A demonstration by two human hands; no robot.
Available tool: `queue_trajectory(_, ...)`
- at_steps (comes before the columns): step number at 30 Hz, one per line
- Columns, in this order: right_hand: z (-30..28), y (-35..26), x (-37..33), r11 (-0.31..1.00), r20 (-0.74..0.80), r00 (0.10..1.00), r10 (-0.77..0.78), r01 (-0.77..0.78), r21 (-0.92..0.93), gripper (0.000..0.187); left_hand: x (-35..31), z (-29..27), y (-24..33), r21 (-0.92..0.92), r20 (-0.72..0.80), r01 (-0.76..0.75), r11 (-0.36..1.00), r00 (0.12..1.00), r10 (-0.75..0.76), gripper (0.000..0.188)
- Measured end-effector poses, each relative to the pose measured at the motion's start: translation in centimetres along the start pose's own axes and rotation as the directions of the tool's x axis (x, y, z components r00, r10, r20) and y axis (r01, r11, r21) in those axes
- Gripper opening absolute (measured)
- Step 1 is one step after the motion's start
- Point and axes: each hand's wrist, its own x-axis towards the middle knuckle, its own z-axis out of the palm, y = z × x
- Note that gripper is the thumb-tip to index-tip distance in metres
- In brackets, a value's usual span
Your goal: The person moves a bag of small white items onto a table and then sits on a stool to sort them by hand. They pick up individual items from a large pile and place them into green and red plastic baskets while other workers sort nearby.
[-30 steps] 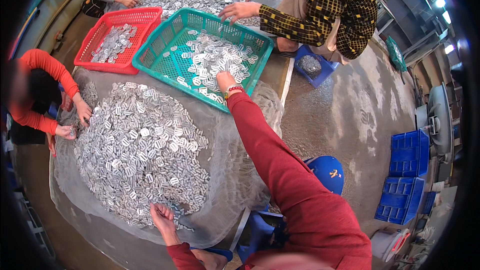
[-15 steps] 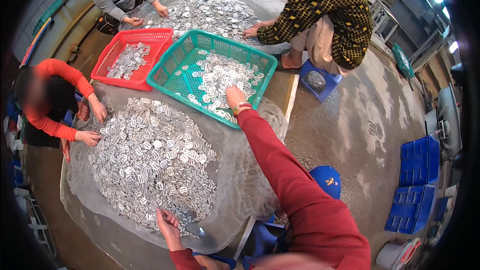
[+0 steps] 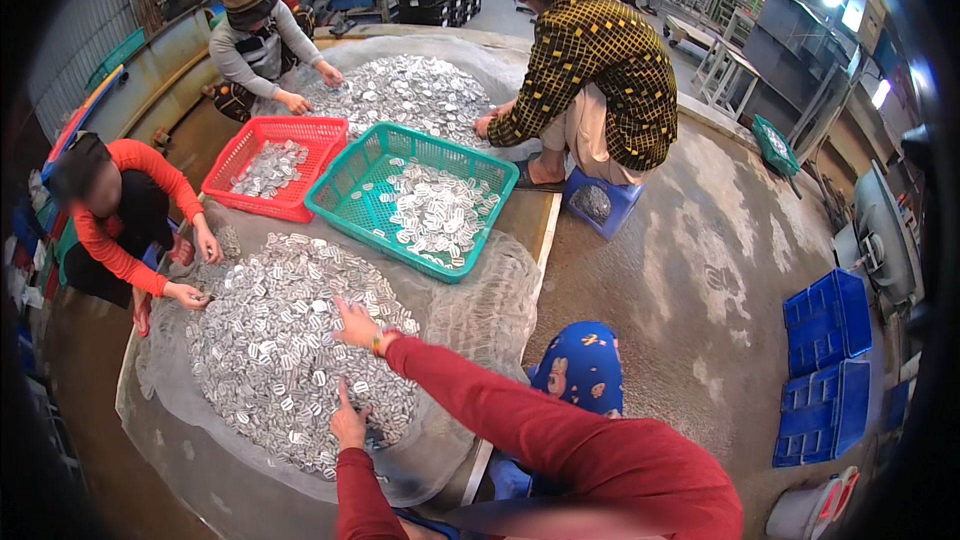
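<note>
A wide heap of small grey metal pieces (image 3: 265,340) lies on a sheet of fine mesh (image 3: 485,315) in front of me. Brighter flat slotted pieces are scattered among the smaller bits. Over the heap's right side my right hand (image 3: 356,326) reaches with its fingers apart, the index finger stretched out. My left hand (image 3: 348,426) is at the near side of the heap, index finger and thumb spread; no piece shows in either hand. Beyond the heap stands a green basket (image 3: 335,223) with many slotted pieces in it.
A red basket (image 3: 325,133) of flat pieces adjoins the green one. A co-worker in orange sleeves (image 3: 135,270) picks at the heap's left side. Two others (image 3: 600,70) work at a second heap (image 3: 410,95) behind. Blue crates (image 3: 825,410) stand at the right.
My right hand has left the green basket and come back over the near heap. The left hand has shifted slightly up and right. My view has tilted upward.
</note>
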Motion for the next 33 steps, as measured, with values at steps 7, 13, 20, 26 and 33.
queue_trajectory(7,6.1,1.7,-14.3,0.861,0.213,0.953,0.216,-0.083,-0.502,0.065,-3.3,3.0,-1.4,-0.071,-0.072,0.004,0.997,0.997,-0.009,0.065)
queue_trajectory(13,8.5,3.8,-15.1,0.863,0.21,0.976,0.061,0.054,-0.502,0.054,-7.7,5.6,-3.4,-0.157,-0.169,-0.048,0.986,0.985,0.021,0.036)
queue_trajectory(20,8.7,4.0,-12.8,0.971,0.131,0.974,0.183,-0.159,-0.177,0.016,-8.6,3.3,-3.2,-0.509,-0.362,0.012,0.861,0.904,-0.226,0.042)
queue_trajectory(26,8.7,1.8,-11.3,0.946,0.259,0.93,0.261,-0.3,0.124,0.039,-6.5,2.7,-2.6,-0.25,-0.118,0.391,0.886,0.896,-0.429,0.068)
queue_trajectory(33,4.9,-0.9,-13.5,0.934,0.235,0.926,0.297,-0.23,-0.274,0.063,-4.5,4.3,-3.2,-0.246,-0.216,0.228,0.942,0.935,-0.283,0.049)
